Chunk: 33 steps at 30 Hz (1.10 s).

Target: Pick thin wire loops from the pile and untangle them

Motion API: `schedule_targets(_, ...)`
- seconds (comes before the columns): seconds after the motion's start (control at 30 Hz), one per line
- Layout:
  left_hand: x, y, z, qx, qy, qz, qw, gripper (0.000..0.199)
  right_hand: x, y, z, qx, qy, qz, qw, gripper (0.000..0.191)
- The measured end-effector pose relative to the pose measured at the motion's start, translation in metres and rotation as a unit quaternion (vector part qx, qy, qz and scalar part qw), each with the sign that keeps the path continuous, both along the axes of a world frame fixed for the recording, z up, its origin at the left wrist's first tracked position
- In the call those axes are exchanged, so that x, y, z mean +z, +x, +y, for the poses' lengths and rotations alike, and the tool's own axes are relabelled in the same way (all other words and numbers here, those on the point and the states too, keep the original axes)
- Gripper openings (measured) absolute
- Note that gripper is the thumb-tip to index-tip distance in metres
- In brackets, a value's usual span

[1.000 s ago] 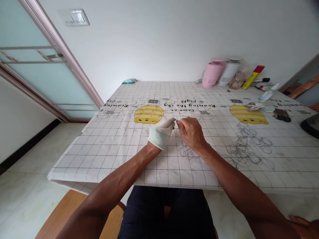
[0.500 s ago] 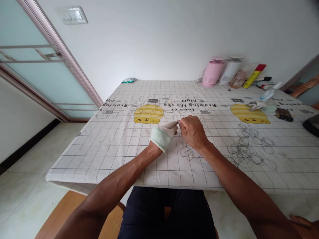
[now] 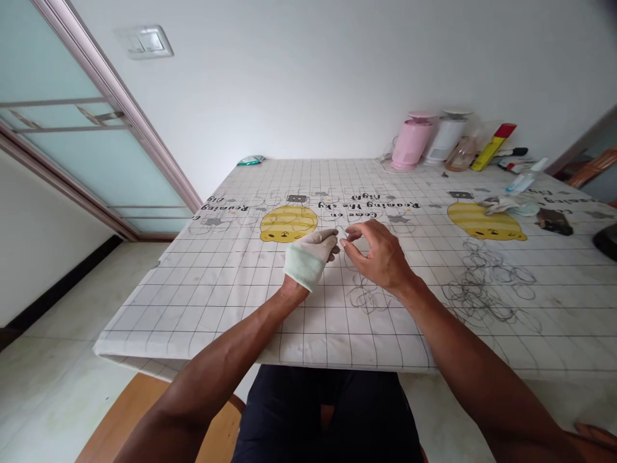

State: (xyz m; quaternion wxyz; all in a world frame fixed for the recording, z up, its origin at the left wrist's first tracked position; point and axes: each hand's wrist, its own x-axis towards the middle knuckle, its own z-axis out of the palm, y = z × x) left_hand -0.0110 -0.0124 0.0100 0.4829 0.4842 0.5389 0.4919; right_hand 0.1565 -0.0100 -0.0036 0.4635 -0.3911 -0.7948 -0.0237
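My left hand [image 3: 311, 254] wears a white glove with a pale green cuff. Its thumb and fingers are pinched together above the tablecloth, and whatever lies between them is too fine to make out. Just to its right, my bare right hand [image 3: 378, 254] is open, thumb and forefinger apart, fingertips close to the gloved ones. Below the right hand a small loose tangle of thin dark strands [image 3: 369, 294] lies on the cloth. A larger heap of looped dark strands [image 3: 482, 283] spreads to the right of my right forearm.
A white checked tablecloth [image 3: 202, 308] covers the table. Along the back right stand a pink cylinder device [image 3: 411, 141], a white one [image 3: 443, 138], a bottle [image 3: 461, 154] and a yellow-red box [image 3: 494, 148]. A clear bottle [image 3: 527, 178], a crumpled glove [image 3: 518, 206] and a dark object [image 3: 554, 222] lie nearer.
My right hand has let go of its pinch beside the gloved fingertips and spread its fingers. The left hand stays pinched, shifted slightly left in view.
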Motion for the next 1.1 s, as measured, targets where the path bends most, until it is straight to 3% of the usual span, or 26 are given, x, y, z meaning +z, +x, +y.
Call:
schedule_targets(0.1,-0.003,0.001,0.0,-0.006,0.009,0.014,1.0,0.026,-0.002,-0.005,-0.002,0.004,-0.001,0.013,1.0,0.006)
schedule_targets(0.37,-0.005,0.0,0.001,-0.018,-0.006,0.025,1.0,0.026,-0.002,0.002,0.003,0.032,-0.02,-0.017,0.999,0.025)
schedule_targets(0.5,-0.009,-0.004,0.007,-0.064,-0.018,0.02,0.998,0.026,-0.001,0.01,0.007,0.055,-0.029,-0.035,0.997,0.024)
schedule_targets(0.67,-0.008,-0.006,0.009,-0.055,-0.006,-0.005,0.998,0.026,0.01,0.012,-0.001,0.061,-0.112,0.038,0.991,0.017)
schedule_targets(0.87,-0.001,-0.005,0.005,-0.032,-0.015,0.006,0.999,0.027,0.019,0.014,-0.006,0.082,-0.239,0.12,0.96,0.027)
schedule_targets(1.0,-0.005,-0.003,0.005,-0.072,-0.007,0.02,0.997,0.024,0.012,0.009,-0.004,0.091,-0.26,0.137,0.951,0.022)
schedule_targets(1.1,-0.008,-0.002,0.005,-0.115,0.005,0.031,0.993,0.02,0.008,0.003,-0.004,0.068,-0.234,0.136,0.96,0.015)
